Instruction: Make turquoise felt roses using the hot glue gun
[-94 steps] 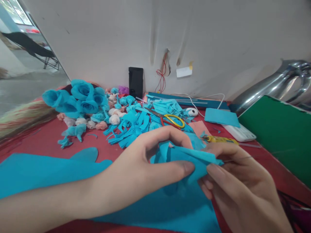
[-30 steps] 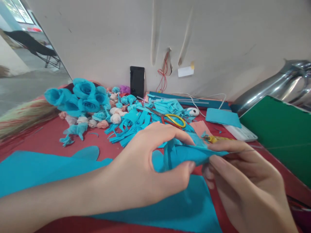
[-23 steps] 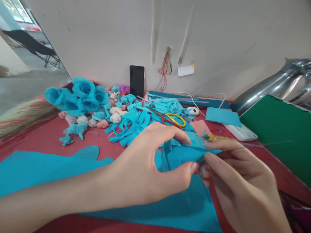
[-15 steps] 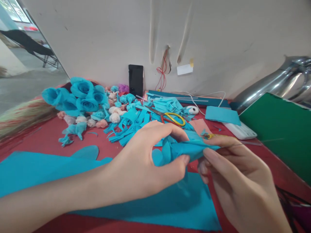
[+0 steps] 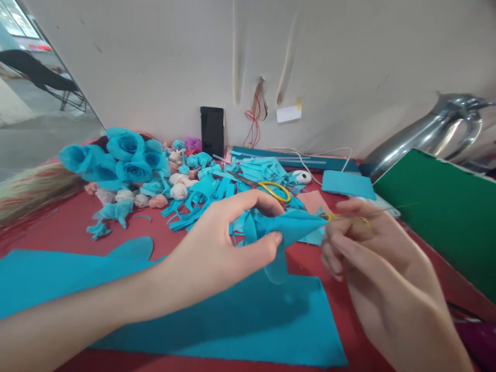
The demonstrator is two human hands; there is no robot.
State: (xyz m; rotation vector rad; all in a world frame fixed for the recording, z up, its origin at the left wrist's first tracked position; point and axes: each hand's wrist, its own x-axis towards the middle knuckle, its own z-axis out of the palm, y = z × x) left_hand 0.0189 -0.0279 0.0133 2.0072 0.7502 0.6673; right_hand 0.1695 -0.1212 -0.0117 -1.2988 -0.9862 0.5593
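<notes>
My left hand (image 5: pixel 236 248) is closed round a blue crepe paper flower (image 5: pixel 294 226), whose twisted, pointed base faces right. A loose blue petal hangs below the thumb. Just off that tip is my right hand (image 5: pixel 383 263), fingers curled and thumb bent in against them. A thin wire-like strand (image 5: pixel 387 209) runs from the tip across these fingers; what the fingertips pinch is too small to make out. Beneath both hands lies a large blue paper sheet (image 5: pixel 217 330), with a rounded petal piece (image 5: pixel 134 249) at its far edge.
Behind the hands are yellow-handled scissors (image 5: pixel 277 191) among blue paper scraps (image 5: pixel 201 194). Finished blue flowers (image 5: pixel 126 144) and small pale rosettes (image 5: pixel 179 192) fill the left. A phone (image 5: pixel 212 130) leans on the wall. A green board (image 5: pixel 442 217) and a metal jug (image 5: pixel 422 129) stand right.
My right fingers have let go of the flower's pointed base and moved slightly right. My left hand has shifted a little left with the flower, and a hanging petal now shows.
</notes>
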